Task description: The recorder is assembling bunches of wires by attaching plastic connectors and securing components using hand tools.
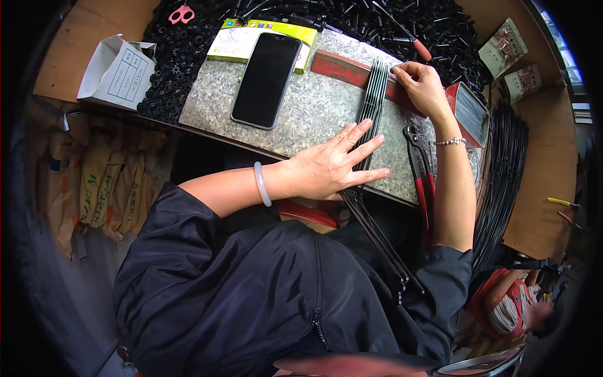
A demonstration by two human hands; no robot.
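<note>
My left hand (336,162) lies with fingers spread across a row of thin black rods (374,94). The rods run side by side over the stone slab (207,103) and hang past its near edge toward my lap. Their far ends rest against a worn red metal bar (342,68). Beside those ends, my right hand (419,85) is closed, thumb and forefinger pinched together above the bar. Whatever is in that pinch is too small to make out. Red-handled pliers (418,166) lie right of the rods, below my right wrist.
A black phone (267,80) leans on a green-and-white box (227,41). An open white carton (118,72) stands at left among black small parts (169,69). To the right are a red box of thin wires (470,113), long black rods (502,169) and a red-handled tool (422,50).
</note>
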